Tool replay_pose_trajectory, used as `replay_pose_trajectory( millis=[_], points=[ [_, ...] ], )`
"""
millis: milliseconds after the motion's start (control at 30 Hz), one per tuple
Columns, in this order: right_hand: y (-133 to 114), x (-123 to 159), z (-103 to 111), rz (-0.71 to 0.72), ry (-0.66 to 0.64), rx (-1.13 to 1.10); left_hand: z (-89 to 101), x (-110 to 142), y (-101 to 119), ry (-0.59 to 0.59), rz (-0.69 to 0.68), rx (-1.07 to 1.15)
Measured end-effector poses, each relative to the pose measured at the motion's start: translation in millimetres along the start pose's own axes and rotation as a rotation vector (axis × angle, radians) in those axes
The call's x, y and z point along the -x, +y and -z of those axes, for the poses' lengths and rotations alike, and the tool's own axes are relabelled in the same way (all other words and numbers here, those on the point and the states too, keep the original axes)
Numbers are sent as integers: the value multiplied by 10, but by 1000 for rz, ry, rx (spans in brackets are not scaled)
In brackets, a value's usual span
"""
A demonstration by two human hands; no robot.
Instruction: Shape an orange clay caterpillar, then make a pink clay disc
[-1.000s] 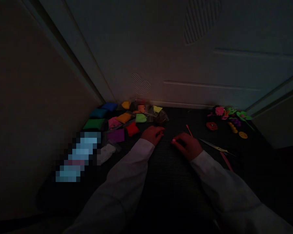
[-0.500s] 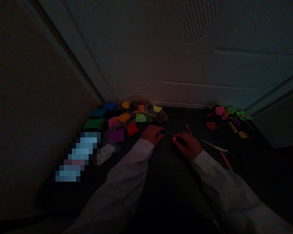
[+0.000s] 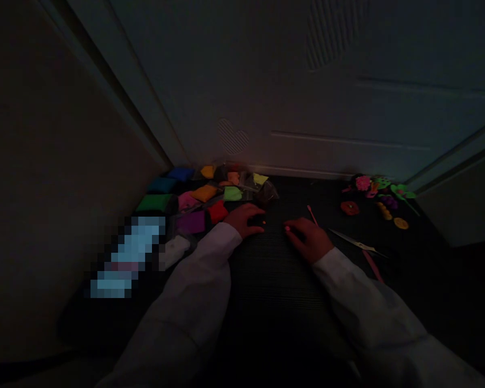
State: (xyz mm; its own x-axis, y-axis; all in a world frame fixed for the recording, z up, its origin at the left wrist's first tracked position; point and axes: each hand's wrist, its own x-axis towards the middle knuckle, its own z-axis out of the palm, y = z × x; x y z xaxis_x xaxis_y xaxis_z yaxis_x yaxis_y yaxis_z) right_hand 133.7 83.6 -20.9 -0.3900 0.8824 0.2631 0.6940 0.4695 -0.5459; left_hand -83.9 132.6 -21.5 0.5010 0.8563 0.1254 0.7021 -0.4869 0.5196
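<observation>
In the dim head view, my left hand (image 3: pixel 244 220) is at the middle of the dark table, its thumb and fingers apart. A tiny orange piece (image 3: pixel 264 222) lies by its fingertips, apparently on the table. To the right, my right hand (image 3: pixel 310 240) pinches a small pink ball of what looks like clay (image 3: pixel 287 229) between thumb and finger. A thin pink tool (image 3: pixel 312 214) lies just beyond that hand. Scissors (image 3: pixel 358 243) rest to its right, over another pink tool (image 3: pixel 374 265).
Several packs of coloured clay, such as a green pack (image 3: pixel 157 203) and a purple pack (image 3: pixel 191 221), crowd the left. Beside them is a lit, blurred-out screen (image 3: pixel 133 253). Small clay flowers (image 3: pixel 362 183) lie at the back right. A pale panel (image 3: pixel 267 97) rises behind the table.
My left hand has shifted left and its fingers have spread, leaving the tiny orange piece by itself. The right hand keeps its pinch on the pink ball, nearly still.
</observation>
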Motion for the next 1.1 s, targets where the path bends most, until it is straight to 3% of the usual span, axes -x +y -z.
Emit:
replay_pose_trajectory(
  millis=[300, 1100],
  points=[
    [-22, 3, 0, 22, 3, -3, -102, -4, 41, 85, 17, -38],
    [-24, -4, 7, -13, 0, -7, -111, -4, 156, 102, -13, -94]
  ],
)
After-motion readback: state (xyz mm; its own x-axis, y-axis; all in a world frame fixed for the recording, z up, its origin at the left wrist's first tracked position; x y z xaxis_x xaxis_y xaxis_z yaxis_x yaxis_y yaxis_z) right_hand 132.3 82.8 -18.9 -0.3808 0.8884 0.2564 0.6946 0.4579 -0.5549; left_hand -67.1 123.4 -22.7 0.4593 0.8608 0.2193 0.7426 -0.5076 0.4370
